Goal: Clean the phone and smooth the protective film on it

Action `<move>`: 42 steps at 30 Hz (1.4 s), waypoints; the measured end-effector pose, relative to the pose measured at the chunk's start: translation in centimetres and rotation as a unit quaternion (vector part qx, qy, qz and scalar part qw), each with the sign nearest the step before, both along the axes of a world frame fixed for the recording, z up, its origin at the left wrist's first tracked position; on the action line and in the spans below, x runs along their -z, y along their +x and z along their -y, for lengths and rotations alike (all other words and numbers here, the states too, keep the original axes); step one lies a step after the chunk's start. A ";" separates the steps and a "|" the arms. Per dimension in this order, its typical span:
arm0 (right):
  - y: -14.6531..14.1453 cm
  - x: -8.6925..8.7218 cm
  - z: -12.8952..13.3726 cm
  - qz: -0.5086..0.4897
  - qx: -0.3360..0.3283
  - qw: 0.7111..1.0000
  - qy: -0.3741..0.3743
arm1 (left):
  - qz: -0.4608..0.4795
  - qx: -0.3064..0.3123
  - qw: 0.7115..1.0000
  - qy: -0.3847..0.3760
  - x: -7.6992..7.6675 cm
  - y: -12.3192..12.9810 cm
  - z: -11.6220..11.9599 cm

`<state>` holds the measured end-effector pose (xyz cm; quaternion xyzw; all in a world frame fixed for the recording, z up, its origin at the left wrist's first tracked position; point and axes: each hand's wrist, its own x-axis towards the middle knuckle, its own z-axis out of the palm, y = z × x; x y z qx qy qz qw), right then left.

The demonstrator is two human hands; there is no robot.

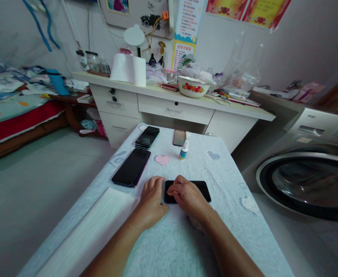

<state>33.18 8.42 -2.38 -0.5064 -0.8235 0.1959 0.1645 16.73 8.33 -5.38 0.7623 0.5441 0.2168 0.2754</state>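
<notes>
A black smartphone (199, 188) lies flat on the cloth-covered table in front of me, its dark screen facing up. My right hand (188, 196) is over its left half, fingers bent into a pinch and pressed to the screen. Something small and orange-brown shows at those fingertips, too little of it to name. Beside the phone's left end rests my left hand (152, 198), fingers stretched out and holding nothing. Farther off stands a small white spray bottle (183, 151) with a blue label.
Large dark phones (131, 167) lie stacked at the left, with another phone stack (147, 136) behind. A brownish phone case (179, 137) sits at the far edge. White ribbed material (99, 223) lies along the left. A desk (174, 107) and a washing machine (316, 154) stand beyond.
</notes>
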 end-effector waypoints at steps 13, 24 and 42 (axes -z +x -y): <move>-0.2 0.5 -0.2 0.020 0.091 0.995 0.029 | -0.032 -0.017 0.999 0.027 0.4 0.5 -0.1; 0.9 0.1 -0.4 0.035 0.110 0.993 0.028 | -0.040 0.009 0.999 0.034 0.6 0.3 -0.4; 1.5 -1.1 2.2 0.020 0.046 0.998 -0.021 | -0.062 0.029 0.997 0.040 0.4 0.7 -0.2</move>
